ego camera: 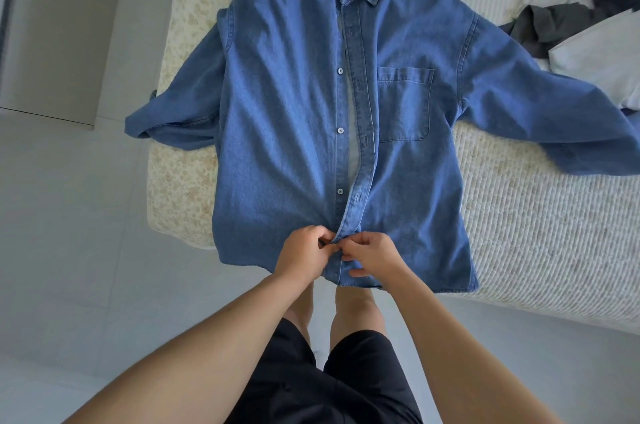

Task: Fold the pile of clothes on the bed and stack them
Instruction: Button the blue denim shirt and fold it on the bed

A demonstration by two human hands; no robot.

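Black shorts, pale floor, cream bed

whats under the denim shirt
The denim shirt lies spread on the bed, whose cream textured cover shows all around it. Its hem and one sleeve overhang the edge. Through the open placket only the shirt's own pale inside shows; anything else beneath is covered.

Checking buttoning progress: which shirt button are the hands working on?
The lowest one, near the hem, hidden under both hands; the buttons above lie unfastened along the open placket.
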